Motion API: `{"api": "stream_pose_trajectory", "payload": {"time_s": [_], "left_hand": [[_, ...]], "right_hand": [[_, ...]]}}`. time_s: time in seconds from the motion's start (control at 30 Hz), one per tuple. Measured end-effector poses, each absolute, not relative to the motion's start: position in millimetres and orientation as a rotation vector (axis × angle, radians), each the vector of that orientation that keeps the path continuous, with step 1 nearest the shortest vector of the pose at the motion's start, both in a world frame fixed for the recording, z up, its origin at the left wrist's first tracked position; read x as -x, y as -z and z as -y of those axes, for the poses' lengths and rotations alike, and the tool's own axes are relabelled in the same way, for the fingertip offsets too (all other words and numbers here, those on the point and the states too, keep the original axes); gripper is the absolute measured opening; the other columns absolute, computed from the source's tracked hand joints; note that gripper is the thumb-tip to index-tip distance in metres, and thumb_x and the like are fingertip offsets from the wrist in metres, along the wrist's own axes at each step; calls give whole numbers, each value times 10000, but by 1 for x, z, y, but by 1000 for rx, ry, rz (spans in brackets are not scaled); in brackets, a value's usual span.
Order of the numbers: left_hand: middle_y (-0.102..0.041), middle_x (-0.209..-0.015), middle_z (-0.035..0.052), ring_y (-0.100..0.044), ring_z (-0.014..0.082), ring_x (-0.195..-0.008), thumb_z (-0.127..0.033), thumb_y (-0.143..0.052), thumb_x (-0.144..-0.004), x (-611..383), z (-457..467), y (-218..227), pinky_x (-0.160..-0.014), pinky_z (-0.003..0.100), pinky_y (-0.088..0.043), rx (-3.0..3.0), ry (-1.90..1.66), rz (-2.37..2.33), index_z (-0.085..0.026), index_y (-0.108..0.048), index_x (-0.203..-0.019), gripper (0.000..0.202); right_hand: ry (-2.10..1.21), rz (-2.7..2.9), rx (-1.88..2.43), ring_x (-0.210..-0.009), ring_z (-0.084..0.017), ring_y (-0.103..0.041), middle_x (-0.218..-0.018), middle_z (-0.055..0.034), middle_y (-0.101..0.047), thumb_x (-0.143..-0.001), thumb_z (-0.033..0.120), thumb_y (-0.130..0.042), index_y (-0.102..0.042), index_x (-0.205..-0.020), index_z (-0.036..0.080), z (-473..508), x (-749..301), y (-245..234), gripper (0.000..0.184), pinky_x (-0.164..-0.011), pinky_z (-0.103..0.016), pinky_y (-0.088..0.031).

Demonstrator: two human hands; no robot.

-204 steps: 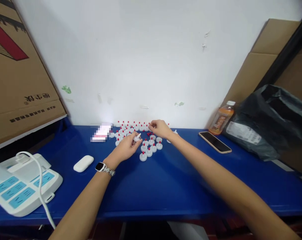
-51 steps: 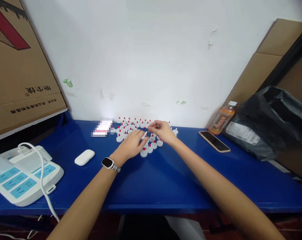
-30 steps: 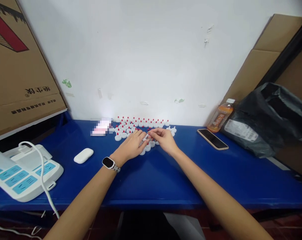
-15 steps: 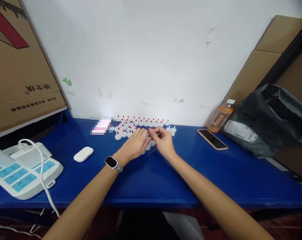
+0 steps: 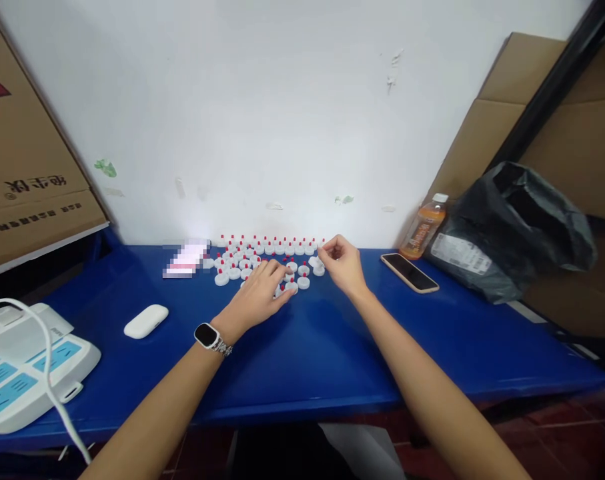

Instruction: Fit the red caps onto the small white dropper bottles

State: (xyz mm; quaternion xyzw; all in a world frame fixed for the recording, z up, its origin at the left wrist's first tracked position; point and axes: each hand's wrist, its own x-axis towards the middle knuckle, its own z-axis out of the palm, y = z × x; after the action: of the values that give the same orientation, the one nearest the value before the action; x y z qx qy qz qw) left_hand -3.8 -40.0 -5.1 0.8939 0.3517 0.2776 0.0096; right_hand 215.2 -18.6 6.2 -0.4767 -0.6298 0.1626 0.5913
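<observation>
Many white round nozzle caps with red tips (image 5: 222, 278) stand on the blue table in loose rows. My left hand (image 5: 262, 290) reaches over the front caps, its thumb and index finger apart around a red-tipped cap (image 5: 291, 287); whether it touches that cap I cannot tell. At the right end of the group, my right hand (image 5: 346, 268) is closed in a pinch at a white cap without a visible red tip (image 5: 315, 263). That cap looks tilted, with another white cap beneath it. Its nozzle is partly hidden by my fingers.
A white earphone case (image 5: 146, 321) and a power strip (image 5: 27, 380) lie to the left, near a pixelated bright phone-like object (image 5: 187, 259). On the right are a phone (image 5: 409, 273), an orange drink bottle (image 5: 425, 228) and a dark plastic bag (image 5: 512, 233). A white wall (image 5: 262, 120) stands behind.
My hands were together over the front caps and have parted. The right moved toward the white caps at the right end, and the left hand's fingers spread. The view has shifted slightly right.
</observation>
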Motion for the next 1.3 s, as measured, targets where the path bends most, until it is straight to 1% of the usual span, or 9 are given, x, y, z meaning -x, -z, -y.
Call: {"api": "stream_pose_trajectory", "payload": {"time_s": [0.1,0.27,0.4,0.5,0.63,0.83,1.03,1.13,1.3], "left_hand": [[-581,-1098,81,-530,263,-1039,-366,-540,-953,5,38,7,-919,427,-442,-2876,-685,-1117,-219,-592,-1121,229],[-588,-1050,73,-522,246,-1008,-237,-524,-947,9,32,11,-884,399,-441,-2909,-577,-1163,-206,-616,-1047,140],[-585,-1048,74,-515,238,-1012,-280,-510,-967,15,27,12,-910,399,-437,-2934,-611,-1153,-197,-624,-1016,149],[-593,-1036,70,-517,236,-1004,-362,-494,-982,19,25,10,-907,399,-441,-2893,-704,-1138,-199,-629,-996,212],[-621,-987,57,-533,222,-958,-393,-447,-1001,28,22,5,-888,392,-443,-2768,-896,-1152,-200,-626,-968,265],[-635,-926,49,-548,217,-921,-345,-432,-1002,43,14,3,-875,392,-440,-2612,-1034,-1233,-198,-617,-911,253],[-631,-908,41,-550,214,-908,-358,-458,-990,45,11,8,-865,390,-440,-2577,-1030,-1253,-201,-623,-889,250],[-636,-920,44,-550,219,-923,-358,-466,-985,44,10,9,-876,394,-442,-2570,-1019,-1249,-203,-633,-899,244],[-641,-925,46,-545,222,-921,-361,-472,-979,44,10,10,-876,398,-444,-2569,-1007,-1246,-204,-637,-900,241]], "right_hand": [[-330,1588,1266,-580,-126,-529,-624,26,-593,-750,239,-623,-564,-721,200,12,-230,3,76,-588,-256,-402],[-372,1831,1362,-603,-128,-580,-655,16,-633,-738,179,-592,-581,-714,194,4,-226,20,30,-586,-243,-406],[-431,1843,1338,-631,-134,-602,-699,-6,-660,-774,192,-595,-586,-748,190,5,-219,24,28,-613,-248,-430],[-534,1830,1321,-614,-141,-604,-680,-2,-662,-818,279,-617,-596,-810,192,10,-215,22,90,-608,-252,-436],[-402,1838,1378,-564,-145,-569,-607,20,-628,-890,390,-574,-631,-926,194,8,-211,12,207,-575,-253,-403],[-148,2207,1436,-801,-173,-653,-886,-46,-743,-868,277,-583,-713,-899,190,-38,-189,-18,159,-738,-269,-436],[34,2499,1786,-1012,-302,-667,-993,-122,-751,-778,223,-682,-745,-924,175,-76,-149,-28,166,-947,-433,-420],[31,2486,1840,-1010,-330,-674,-1002,-170,-740,-751,174,-697,-742,-906,140,-83,-140,-21,165,-942,-458,-434],[22,2430,1857,-974,-311,-689,-1004,-179,-737,-763,146,-676,-739,-913,137,-87,-139,-13,162,-850,-390,-484]]}}
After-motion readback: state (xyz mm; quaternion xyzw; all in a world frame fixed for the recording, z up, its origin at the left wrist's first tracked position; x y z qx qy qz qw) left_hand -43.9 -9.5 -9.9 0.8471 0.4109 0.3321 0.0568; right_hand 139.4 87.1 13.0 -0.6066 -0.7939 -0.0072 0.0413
